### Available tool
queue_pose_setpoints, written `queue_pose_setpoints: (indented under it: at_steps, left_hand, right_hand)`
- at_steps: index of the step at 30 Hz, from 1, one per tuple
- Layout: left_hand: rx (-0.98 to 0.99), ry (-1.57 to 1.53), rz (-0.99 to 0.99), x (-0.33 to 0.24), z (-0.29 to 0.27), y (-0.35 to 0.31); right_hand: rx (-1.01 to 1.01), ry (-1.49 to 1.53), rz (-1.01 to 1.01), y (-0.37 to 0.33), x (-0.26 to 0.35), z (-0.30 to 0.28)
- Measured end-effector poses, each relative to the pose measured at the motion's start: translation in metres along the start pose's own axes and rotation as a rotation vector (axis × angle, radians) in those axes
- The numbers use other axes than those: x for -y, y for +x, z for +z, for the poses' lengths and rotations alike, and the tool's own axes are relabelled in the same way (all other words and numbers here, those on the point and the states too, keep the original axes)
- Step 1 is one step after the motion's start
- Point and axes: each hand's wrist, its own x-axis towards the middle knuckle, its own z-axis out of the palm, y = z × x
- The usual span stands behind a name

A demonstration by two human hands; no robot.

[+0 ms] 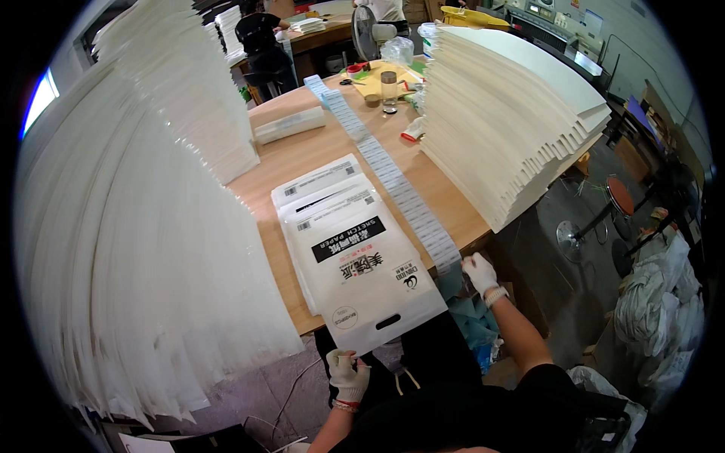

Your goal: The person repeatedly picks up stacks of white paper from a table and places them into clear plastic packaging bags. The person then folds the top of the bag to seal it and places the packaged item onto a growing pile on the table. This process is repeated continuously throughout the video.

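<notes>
A white plastic bag (366, 291) with black print and a slot handle lies on top of a small stack at the table's front edge. Its near end sticks out over the edge toward me. My left hand (349, 377), in a white knit glove, has its fingers curled closed at the near left corner of this bag. Along the stack's right side runs a long strip of labels (400, 185), reaching the front edge. My right hand (480, 274), gloved too, is closed with its fingertips at the strip's near end; whether a single label is between them cannot be made out.
Tall white sheet stacks (151, 249) rise at left, and a cream stack (498, 121) stands at right. On the wooden table (283, 155) are a rolled sheet (291, 125), a glass jar (389, 92) and scissors (349, 82). A person (260, 38) sits beyond, near a fan (366, 34).
</notes>
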Motion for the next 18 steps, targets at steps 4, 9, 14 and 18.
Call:
queue_pose_setpoints:
  at_steps: [4, 9, 14, 18]
  left_hand:
    - [0.227, -0.205, 0.095, -0.016, 0.036, 0.052]
    - [0.745, -0.893, -0.891, -0.078, 0.122, 0.141]
    - [0.947, -1.169, -1.273, -0.058, 0.228, 0.178]
    - [0.893, -0.942, -1.137, -0.102, 0.222, 0.188]
  right_hand:
    - [0.225, -0.214, 0.145, 0.043, 0.019, -0.003]
    - [0.363, 0.335, -0.007, 0.064, 0.001, 0.004]
    - [0.389, -0.004, -0.031, 0.058, 0.079, -0.028]
    - [0.237, 0.100, -0.095, 0.062, 0.041, -0.032]
